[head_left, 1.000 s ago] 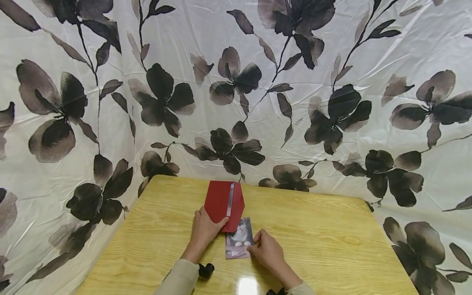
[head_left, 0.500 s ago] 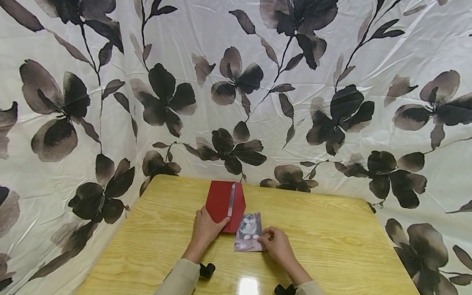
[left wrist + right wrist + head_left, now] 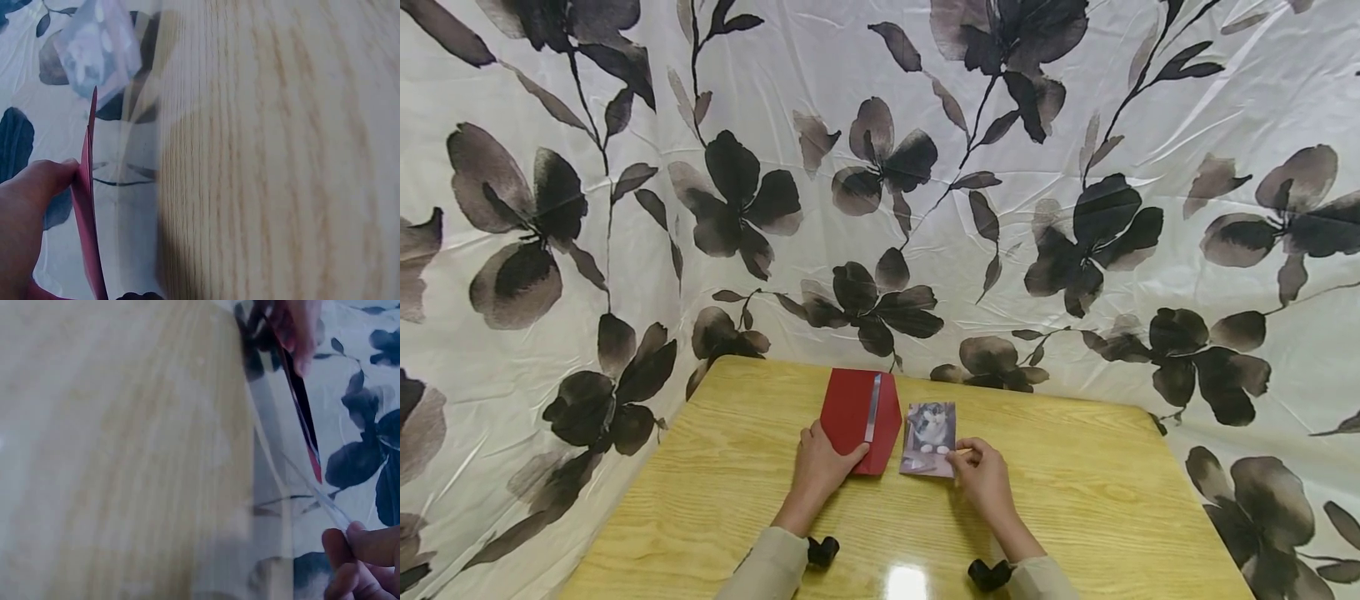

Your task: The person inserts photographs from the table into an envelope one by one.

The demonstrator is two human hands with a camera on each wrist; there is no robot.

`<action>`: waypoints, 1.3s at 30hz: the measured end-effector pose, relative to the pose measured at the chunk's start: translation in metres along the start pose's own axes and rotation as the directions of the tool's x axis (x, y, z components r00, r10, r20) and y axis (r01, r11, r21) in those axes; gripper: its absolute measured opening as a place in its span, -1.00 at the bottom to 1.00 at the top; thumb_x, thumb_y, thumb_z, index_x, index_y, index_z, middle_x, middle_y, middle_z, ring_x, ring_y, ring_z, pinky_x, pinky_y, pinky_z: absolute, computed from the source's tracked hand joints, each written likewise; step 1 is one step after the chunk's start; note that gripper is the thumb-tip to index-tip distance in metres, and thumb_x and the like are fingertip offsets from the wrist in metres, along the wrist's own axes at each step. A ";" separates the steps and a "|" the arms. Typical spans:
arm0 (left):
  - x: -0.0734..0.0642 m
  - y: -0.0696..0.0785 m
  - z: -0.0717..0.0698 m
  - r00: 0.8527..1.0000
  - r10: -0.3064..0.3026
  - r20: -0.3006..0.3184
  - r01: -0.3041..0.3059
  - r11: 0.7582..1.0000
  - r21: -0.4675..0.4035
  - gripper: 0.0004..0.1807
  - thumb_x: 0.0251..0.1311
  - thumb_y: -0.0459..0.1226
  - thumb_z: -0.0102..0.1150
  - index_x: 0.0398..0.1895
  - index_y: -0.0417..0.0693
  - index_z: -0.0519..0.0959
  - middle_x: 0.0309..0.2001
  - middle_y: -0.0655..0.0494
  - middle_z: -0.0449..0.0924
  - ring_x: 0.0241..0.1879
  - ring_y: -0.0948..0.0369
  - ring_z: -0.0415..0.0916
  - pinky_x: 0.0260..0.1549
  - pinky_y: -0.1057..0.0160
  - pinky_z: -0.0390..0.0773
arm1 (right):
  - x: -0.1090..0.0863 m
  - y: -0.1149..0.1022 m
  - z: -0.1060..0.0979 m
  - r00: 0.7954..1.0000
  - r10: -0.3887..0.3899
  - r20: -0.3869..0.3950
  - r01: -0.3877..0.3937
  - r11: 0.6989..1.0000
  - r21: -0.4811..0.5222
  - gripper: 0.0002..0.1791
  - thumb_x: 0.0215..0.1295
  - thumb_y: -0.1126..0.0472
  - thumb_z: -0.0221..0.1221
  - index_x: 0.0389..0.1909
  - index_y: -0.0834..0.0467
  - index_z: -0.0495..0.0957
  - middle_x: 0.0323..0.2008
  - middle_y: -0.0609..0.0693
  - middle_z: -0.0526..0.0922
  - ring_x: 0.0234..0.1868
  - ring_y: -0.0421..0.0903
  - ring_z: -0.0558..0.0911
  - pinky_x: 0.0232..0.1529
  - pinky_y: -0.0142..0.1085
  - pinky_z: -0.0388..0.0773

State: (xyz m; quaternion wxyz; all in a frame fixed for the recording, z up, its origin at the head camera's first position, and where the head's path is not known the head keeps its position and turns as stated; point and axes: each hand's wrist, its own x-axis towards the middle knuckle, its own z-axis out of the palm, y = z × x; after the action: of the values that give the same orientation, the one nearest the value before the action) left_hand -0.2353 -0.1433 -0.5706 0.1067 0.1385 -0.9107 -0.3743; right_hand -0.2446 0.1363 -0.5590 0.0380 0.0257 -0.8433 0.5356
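A red envelope [image 3: 850, 408] with its flap out to the right and a silvery strip along the fold is gripped by my left hand [image 3: 820, 471]. The thumb lies over its lower front face. In the left wrist view the envelope [image 3: 86, 219] shows nearly edge-on. To its right, my right hand [image 3: 985, 479] pinches a cat photo [image 3: 931, 429] by the lower right corner, thumb against fingers. A narrow gap separates photo and flap in the head view. The right wrist view has the photo [image 3: 328, 503] almost edge-on, below the envelope [image 3: 300, 400].
Both hands are over a yellow wood-grain table [image 3: 1075, 483]. A white cloth [image 3: 970, 275] with dark flowers hangs behind and at the sides. Black wrist-worn devices [image 3: 988, 575] sit by the light sleeves. Glare shows near the table's front.
The photo, held in my right hand, has moved right and up, from overlapping the envelope's lower end to beside its flap. My left hand and the envelope have hardly moved.
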 end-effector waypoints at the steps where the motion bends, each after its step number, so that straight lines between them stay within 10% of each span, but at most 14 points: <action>1: 0.000 0.000 0.000 1.000 0.000 0.001 0.000 1.000 0.004 0.11 0.10 0.15 0.58 0.42 -0.48 0.28 0.12 -0.36 0.44 0.05 -0.19 0.52 0.07 -0.20 0.61 | 0.002 -0.001 -0.001 1.000 -0.001 -0.015 0.001 1.000 -0.001 -0.81 0.46 0.27 0.37 -0.01 0.26 0.69 -0.48 0.06 0.72 -0.59 -0.15 0.52 -0.55 -0.33 0.41; 11: -0.001 0.002 -0.002 1.000 0.006 0.005 -0.006 1.000 0.017 0.11 0.09 0.15 0.58 0.41 -0.48 0.28 0.10 -0.35 0.44 0.02 -0.17 0.51 0.06 -0.19 0.60 | 0.028 -0.005 0.000 0.995 -0.035 -0.092 0.042 0.997 0.070 -0.76 0.40 0.25 0.43 -0.01 0.28 0.73 -0.47 0.05 0.75 -0.60 -0.15 0.47 -0.57 -0.33 0.34; 39: -0.002 0.003 -0.002 1.000 -0.004 0.004 0.003 0.999 0.034 0.12 0.08 0.16 0.59 0.40 -0.49 0.30 0.12 -0.36 0.46 0.06 -0.19 0.52 0.11 -0.19 0.60 | 0.060 -0.018 0.046 0.999 0.019 0.040 -0.025 0.985 0.169 -0.78 0.38 0.30 0.42 -0.08 0.36 0.72 -0.50 0.20 0.71 -0.61 -0.24 0.40 -0.56 -0.37 0.32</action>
State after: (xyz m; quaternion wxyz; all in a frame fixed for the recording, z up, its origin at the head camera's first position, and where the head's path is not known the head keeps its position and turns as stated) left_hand -0.2331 -0.1421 -0.5677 0.1020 0.1412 -0.9169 -0.3590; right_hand -0.3044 0.0868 -0.5572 0.0137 0.0299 -0.7953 0.6053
